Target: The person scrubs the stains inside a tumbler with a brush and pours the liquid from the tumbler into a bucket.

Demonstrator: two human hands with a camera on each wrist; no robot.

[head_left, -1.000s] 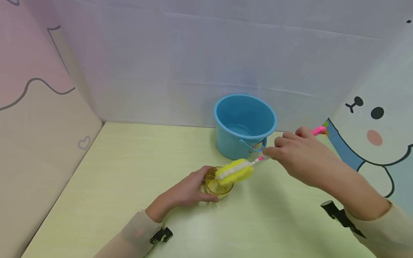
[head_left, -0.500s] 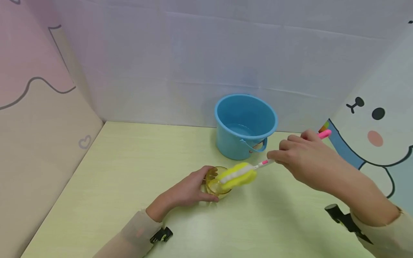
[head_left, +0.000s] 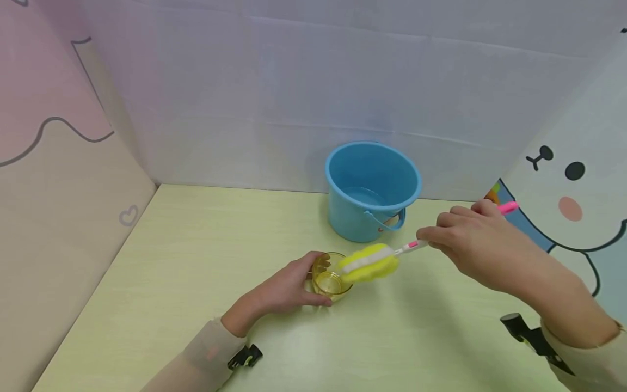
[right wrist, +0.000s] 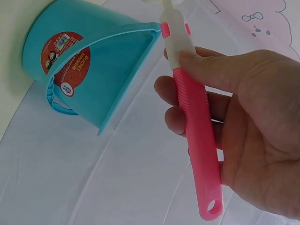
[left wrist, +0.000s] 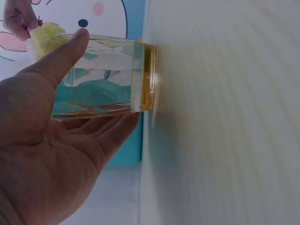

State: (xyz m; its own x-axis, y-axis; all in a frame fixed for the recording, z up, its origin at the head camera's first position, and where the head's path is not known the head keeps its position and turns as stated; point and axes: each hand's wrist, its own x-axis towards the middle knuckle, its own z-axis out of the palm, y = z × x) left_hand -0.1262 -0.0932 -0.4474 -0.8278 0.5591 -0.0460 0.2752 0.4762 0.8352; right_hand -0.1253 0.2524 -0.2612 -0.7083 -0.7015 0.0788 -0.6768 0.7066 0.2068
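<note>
The left hand (head_left: pixel 294 284) grips one transparent yellow cup (head_left: pixel 328 283), upright at its 3 o'clock in the head view. The right hand (head_left: pixel 472 242) grasps one brush (head_left: pixel 413 244) by its pink handle (right wrist: pixel 199 126), sponge head (head_left: pixel 369 263) near its 9 o'clock, at the cup's mouth, contact unclear; one blue bucket (head_left: pixel 350 218) stands 1 o'clock from the cup.

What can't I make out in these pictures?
Sponge head: right wrist view, almost wholly cut off by the top edge.
Middle of the pink handle: head view, hidden by the right hand.
Much of the bucket: left wrist view, behind the glass and left hand.
Label: right wrist view, fine print too small to read.
</note>
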